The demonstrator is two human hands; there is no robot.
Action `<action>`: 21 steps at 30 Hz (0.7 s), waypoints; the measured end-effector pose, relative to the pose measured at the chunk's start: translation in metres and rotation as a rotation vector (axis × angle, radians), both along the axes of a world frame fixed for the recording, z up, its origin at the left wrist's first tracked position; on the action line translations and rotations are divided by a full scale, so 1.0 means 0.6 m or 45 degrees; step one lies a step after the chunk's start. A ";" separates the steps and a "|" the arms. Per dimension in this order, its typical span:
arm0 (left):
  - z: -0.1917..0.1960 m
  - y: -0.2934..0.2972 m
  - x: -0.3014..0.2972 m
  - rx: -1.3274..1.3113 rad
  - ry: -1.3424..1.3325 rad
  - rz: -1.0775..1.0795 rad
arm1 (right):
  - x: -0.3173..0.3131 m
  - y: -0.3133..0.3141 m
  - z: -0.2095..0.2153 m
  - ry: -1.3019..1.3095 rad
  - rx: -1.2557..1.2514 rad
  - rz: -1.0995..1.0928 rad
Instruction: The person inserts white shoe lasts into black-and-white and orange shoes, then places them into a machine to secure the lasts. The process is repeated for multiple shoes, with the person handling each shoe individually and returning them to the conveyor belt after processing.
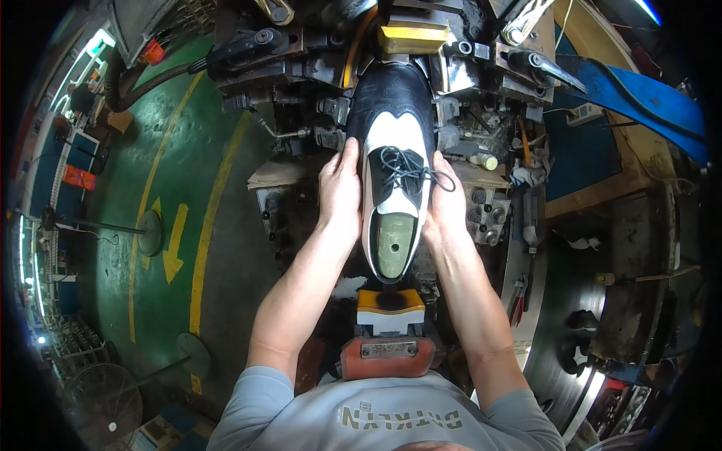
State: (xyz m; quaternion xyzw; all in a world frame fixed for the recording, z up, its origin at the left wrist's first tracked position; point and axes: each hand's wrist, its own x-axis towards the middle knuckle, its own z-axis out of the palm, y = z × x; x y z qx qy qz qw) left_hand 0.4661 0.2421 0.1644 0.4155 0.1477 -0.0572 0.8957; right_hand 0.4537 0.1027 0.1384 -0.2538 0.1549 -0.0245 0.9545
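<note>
A black and white lace-up shoe [398, 131] lies in the middle, its toe pointing away from me into a shoe-making machine [323, 68]. A green shoe last [395, 244] with a small dark hole fills its heel opening. Black laces [402, 167] are tied in a bow over the tongue. My left hand [342, 188] is wrapped along the shoe's left side, thumb up near the toe cap. On the other side my right hand [446, 197] presses against the shoe, its fingers partly hidden. A yellow-topped pad [389, 301] stands just behind the heel, nearer to me.
Metal clamps surround the toe, with a yellow block [414, 39] above it. A lever handle [556, 71] and a blue bar [639, 105] reach out at the right. Red-handled pliers [518, 301] lie lower right. Green floor [169, 195] with yellow markings stretches along the left.
</note>
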 end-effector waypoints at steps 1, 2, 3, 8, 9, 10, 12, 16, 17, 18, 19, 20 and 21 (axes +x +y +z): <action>-0.003 0.000 0.002 -0.009 0.046 -0.001 | 0.002 -0.001 -0.007 -0.023 -0.026 0.022; -0.004 0.001 0.005 -0.019 0.087 -0.003 | 0.003 0.000 -0.011 -0.045 -0.047 0.003; -0.010 0.002 0.007 -0.018 0.079 0.005 | 0.002 0.002 -0.015 -0.067 -0.067 -0.015; -0.010 0.003 0.008 -0.021 0.088 0.011 | 0.006 -0.001 -0.025 -0.092 -0.047 -0.009; -0.011 0.004 0.008 -0.026 0.098 0.014 | 0.006 0.000 -0.024 -0.076 -0.031 -0.007; -0.013 0.006 0.007 -0.054 0.094 0.011 | 0.006 0.002 -0.022 -0.060 -0.015 -0.005; -0.021 0.006 0.006 -0.118 0.080 -0.002 | 0.005 0.003 -0.015 -0.040 0.025 -0.002; -0.064 0.011 0.000 -0.089 -0.021 0.093 | 0.013 -0.001 -0.059 -0.035 -0.036 -0.077; -0.060 0.013 -0.005 -0.087 0.005 0.093 | 0.015 0.000 -0.062 -0.046 -0.086 -0.085; -0.063 0.013 -0.003 -0.099 0.008 0.094 | 0.016 0.000 -0.063 -0.057 -0.136 -0.092; -0.069 0.013 0.000 -0.110 0.011 0.095 | 0.015 0.000 -0.061 -0.064 -0.172 -0.082; -0.066 0.012 0.003 -0.121 0.009 0.095 | 0.016 0.001 -0.054 -0.074 -0.208 -0.073; -0.053 0.009 0.001 -0.084 0.020 0.085 | 0.016 0.002 -0.046 -0.084 -0.243 -0.064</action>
